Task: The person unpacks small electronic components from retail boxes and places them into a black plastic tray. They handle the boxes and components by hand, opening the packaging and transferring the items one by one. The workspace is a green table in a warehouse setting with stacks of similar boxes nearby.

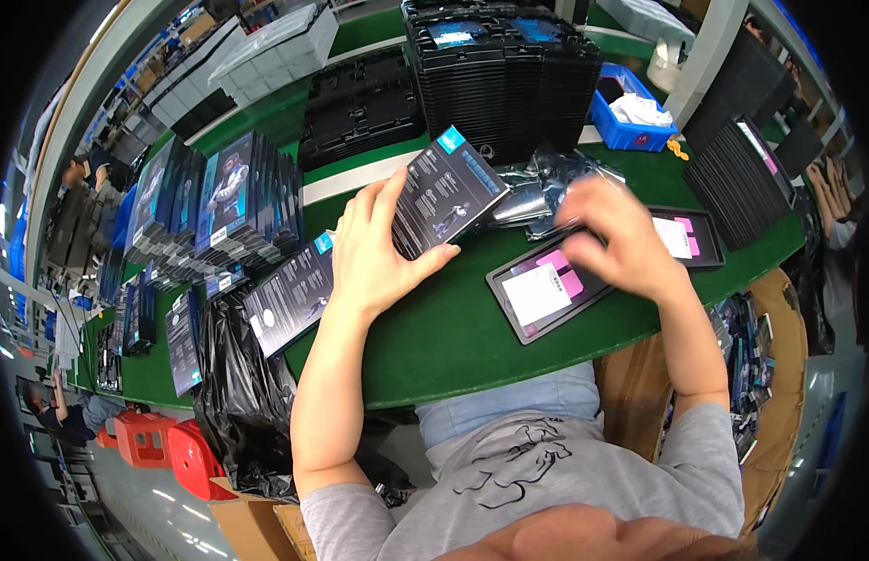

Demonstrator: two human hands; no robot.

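Observation:
My left hand (378, 245) grips a dark printed box (446, 194) with a blue corner, thumb along its near edge and fingers at its left side. A similar printed box (296, 292) lies beside that wrist. Over a shallow black tray (528, 329) hovers my right hand (614, 234), curled and smeared by motion; whatever is between its fingers is too blurred to make out. Inside the tray sit a pink insert (569, 280) and a white paper (537, 297). A second black tray (711, 245), with like contents, is partly behind the right hand.
Printed boxes (231, 201) stand stacked at the left. Tall black plastic trays (500, 93) rise at the back, near a blue bin (631, 136). Crumpled shiny film (537, 192) lies mid-table. Black trays (738, 187) lean at the right; a black bag (243, 383) hangs at the front left.

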